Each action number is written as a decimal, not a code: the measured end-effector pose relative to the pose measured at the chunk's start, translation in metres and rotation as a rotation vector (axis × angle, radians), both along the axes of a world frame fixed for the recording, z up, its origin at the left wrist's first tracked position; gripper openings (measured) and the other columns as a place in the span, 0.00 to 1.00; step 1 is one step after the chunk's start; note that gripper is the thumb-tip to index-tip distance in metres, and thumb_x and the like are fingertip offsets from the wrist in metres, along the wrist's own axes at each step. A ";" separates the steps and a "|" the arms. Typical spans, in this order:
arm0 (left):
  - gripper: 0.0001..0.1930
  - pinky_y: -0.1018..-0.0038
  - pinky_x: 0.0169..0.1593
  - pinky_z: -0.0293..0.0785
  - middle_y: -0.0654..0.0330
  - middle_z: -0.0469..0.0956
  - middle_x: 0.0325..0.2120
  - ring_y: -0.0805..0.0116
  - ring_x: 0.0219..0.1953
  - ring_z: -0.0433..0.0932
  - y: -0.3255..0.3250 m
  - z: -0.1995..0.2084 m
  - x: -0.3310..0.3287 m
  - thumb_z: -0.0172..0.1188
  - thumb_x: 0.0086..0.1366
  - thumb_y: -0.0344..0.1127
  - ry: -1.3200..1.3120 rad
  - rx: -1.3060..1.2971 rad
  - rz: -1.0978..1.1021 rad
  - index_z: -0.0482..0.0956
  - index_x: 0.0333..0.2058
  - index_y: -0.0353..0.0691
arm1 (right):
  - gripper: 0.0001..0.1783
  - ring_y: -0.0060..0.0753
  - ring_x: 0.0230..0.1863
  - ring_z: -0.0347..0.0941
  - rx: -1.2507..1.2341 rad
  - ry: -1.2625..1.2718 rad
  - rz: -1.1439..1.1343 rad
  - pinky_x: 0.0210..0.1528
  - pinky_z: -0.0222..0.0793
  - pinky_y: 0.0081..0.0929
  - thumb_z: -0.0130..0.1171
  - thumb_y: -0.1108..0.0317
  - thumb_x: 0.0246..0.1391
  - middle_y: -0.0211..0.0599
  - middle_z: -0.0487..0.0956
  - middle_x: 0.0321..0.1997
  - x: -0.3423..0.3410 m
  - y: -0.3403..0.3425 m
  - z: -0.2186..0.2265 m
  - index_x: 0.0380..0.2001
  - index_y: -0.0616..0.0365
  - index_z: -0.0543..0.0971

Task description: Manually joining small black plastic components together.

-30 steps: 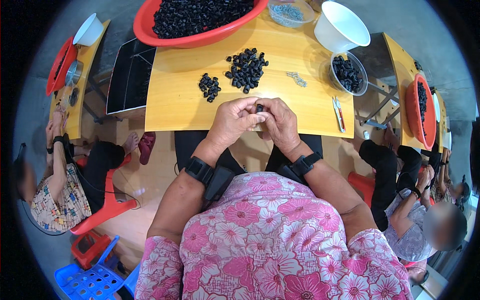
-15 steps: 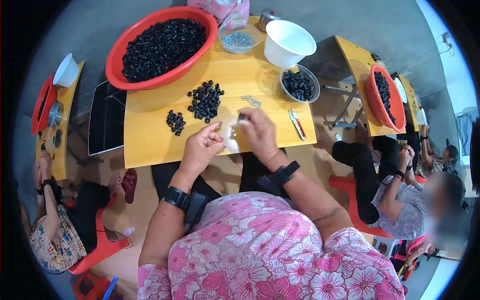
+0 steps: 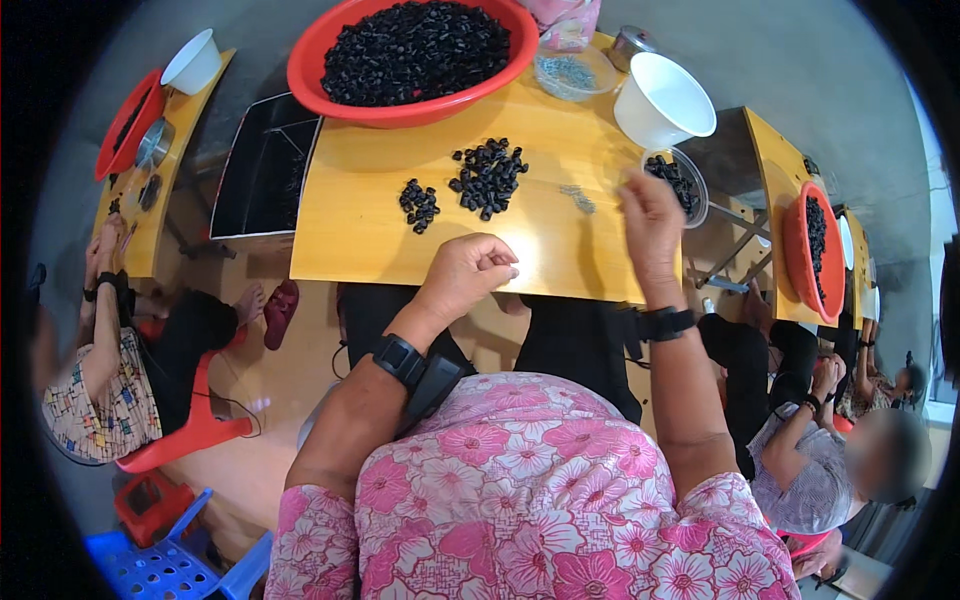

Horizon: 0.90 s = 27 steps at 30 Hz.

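My left hand [image 3: 468, 272] hovers at the table's near edge, thumb and fingertips pressed together; what they hold, if anything, is too small to make out. My right hand [image 3: 655, 222] is raised at the near side of a clear bowl [image 3: 700, 212] of black parts, its fingers blurred. Beyond my left hand lie a larger pile of small black caps [image 3: 488, 178] and a smaller pile [image 3: 419, 206]. Several thin metal pins [image 3: 577, 198] rest between the larger pile and my right hand. The red-handled snips are hidden behind my right hand and arm.
A red basin [image 3: 300, 75] heaped with black parts stands at the table's [image 3: 370, 255] far left. A clear bowl of small metal pieces [image 3: 575, 75], a white tub [image 3: 665, 100] and a metal pot [image 3: 630, 45] stand at the back right. People sit at tables on both sides.
My right hand has moved right, from beside my left hand to the clear bowl. The dark piece it held no longer shows. The whole view has shifted, and a blue stool appears lower left.
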<state>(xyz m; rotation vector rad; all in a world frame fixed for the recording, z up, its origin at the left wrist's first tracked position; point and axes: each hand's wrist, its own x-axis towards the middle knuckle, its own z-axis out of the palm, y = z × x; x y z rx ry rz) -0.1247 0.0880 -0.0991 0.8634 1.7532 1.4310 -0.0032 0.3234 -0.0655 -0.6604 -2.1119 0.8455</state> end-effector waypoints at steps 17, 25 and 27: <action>0.07 0.78 0.34 0.73 0.63 0.79 0.27 0.77 0.26 0.75 -0.003 0.004 -0.002 0.65 0.55 0.29 0.057 -0.005 -0.004 0.81 0.33 0.36 | 0.12 0.52 0.35 0.74 0.075 -0.237 0.382 0.37 0.70 0.40 0.59 0.78 0.46 0.46 0.76 0.33 -0.071 -0.064 -0.031 0.37 0.57 0.81; 0.07 0.77 0.40 0.75 0.62 0.80 0.29 0.76 0.32 0.77 0.000 -0.003 -0.002 0.65 0.56 0.29 0.053 -0.029 -0.020 0.81 0.34 0.36 | 0.11 0.53 0.35 0.74 0.082 -0.207 0.382 0.37 0.70 0.40 0.57 0.80 0.47 0.48 0.76 0.32 -0.066 -0.068 -0.026 0.36 0.60 0.80; 0.07 0.78 0.38 0.75 0.63 0.80 0.29 0.78 0.32 0.77 0.000 -0.006 -0.001 0.64 0.56 0.29 0.070 -0.029 0.008 0.80 0.34 0.36 | 0.11 0.54 0.35 0.74 0.067 -0.178 0.387 0.38 0.70 0.39 0.58 0.79 0.47 0.49 0.76 0.32 -0.062 -0.067 -0.029 0.36 0.60 0.80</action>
